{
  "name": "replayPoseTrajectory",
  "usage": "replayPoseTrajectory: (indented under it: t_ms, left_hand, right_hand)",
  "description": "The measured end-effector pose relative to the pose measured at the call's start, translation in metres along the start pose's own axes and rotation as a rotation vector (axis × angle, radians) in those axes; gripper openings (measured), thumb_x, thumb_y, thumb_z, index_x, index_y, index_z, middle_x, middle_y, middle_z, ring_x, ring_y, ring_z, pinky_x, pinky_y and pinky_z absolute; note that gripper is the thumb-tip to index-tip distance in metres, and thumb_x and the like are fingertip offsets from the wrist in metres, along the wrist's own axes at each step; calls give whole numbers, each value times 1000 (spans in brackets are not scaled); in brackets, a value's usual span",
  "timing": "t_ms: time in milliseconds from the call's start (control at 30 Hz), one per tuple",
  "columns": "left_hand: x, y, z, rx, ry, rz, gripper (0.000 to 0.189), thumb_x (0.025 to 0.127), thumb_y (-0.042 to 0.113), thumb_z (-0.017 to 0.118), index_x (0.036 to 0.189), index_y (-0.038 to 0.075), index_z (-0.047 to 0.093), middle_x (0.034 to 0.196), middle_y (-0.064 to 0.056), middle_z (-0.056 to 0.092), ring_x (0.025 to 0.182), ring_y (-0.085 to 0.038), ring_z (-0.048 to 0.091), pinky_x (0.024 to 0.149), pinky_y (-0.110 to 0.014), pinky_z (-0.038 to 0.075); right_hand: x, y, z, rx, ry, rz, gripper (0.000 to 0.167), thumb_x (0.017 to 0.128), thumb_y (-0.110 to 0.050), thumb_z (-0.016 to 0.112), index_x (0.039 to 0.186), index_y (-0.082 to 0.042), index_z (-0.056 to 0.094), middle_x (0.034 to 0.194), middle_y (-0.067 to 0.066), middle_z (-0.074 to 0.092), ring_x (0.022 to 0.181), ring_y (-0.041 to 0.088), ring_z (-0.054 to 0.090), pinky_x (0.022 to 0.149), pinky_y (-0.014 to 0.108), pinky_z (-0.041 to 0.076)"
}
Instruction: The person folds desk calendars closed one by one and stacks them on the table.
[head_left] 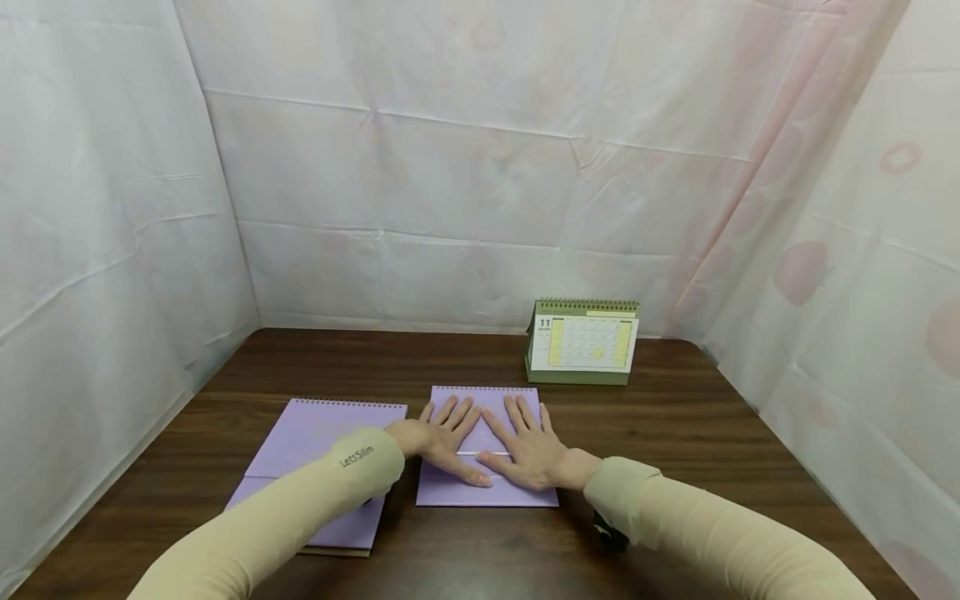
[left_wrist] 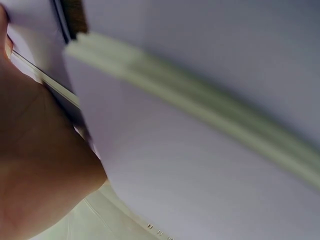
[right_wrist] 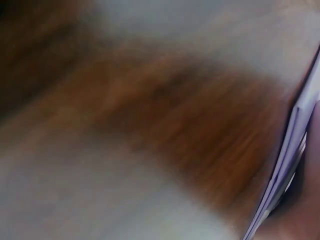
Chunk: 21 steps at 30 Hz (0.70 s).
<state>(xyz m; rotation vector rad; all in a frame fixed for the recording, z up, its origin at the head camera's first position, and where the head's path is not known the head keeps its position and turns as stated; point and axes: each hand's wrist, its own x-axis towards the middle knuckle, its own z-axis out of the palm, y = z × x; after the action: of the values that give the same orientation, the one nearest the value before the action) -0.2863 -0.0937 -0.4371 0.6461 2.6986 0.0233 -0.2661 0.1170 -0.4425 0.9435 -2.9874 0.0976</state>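
My left hand (head_left: 444, 443) and right hand (head_left: 531, 456) lie palm down on a purple spiral-bound calendar (head_left: 480, 437), fingers straight and spread, neither one clenched or grasping anything. My fingertips angle toward its far side, and my thumbs reach inward over its nearer half, where a white strip crosses it from left to right.

The calendar lies flat near the middle of the table (head_left: 675, 433), between the left and right edges. Its spiral binding points to the table's far edge, and its plain edge faces me. Allowing for the slanted view, its long axis seems to run from near to far, about square to the table's far edge.

Toward the table's left edge lies a second purple calendar (head_left: 322, 429), partly under my left sleeve (head_left: 315, 492). Its binding also points away, but its long axis slants, the near end leaning toward the left.

By the far edge, right of the middle, a green desk calendar (head_left: 585, 342) stands upright, its "11" page facing me, its long axis running left to right. Both wrist views are too blurred to show my fingers clearly.
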Motion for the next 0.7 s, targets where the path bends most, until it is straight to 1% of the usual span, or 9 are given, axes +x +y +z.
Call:
replayPoseTrajectory:
  t_ms: [100,367,567,633,700]
  left_hand:
    - [0,0,-1,3,-3,-3,134,55,100,40,155,27,-9,163,3,-18,150,-24,-19,119,-56,-11]
    - [-1,2,-6,17,-8,-7,134,55,101,39,155,28,-11,162,4,-19,149,-23,-21,119,-56,-12]
    - [1,2,-4,19,-19,-13,133,55,101,39,155,28,-11,162,4,-19,149,-23,-21,119,-54,-12]
    - [0,1,-3,15,-18,-8,133,55,101,38,155,28,-11,162,4,-19,149,-23,-20,119,-55,-12]
    - [-4,2,-3,17,-13,-11,132,56,101,37,155,27,-9,163,3,-17,150,-23,-18,119,-55,-10]
  right_hand:
    - [0,0,-1,8,10,-5,77,94,-71,26,155,-25,20,161,23,9,148,45,7,112,70,9]
    - [0,0,-5,-10,-12,2,77,95,-70,25,156,-24,19,161,22,8,148,46,5,113,70,8]
    - [0,-1,-5,8,-24,20,77,94,-71,25,156,-25,18,162,21,6,148,45,4,113,69,7]
    - [0,-1,-3,7,-31,26,78,94,-72,24,156,-27,16,162,20,5,149,44,2,114,68,7]
    - [1,-1,0,5,-33,23,78,94,-73,22,156,-27,15,162,19,4,149,43,2,114,68,7]
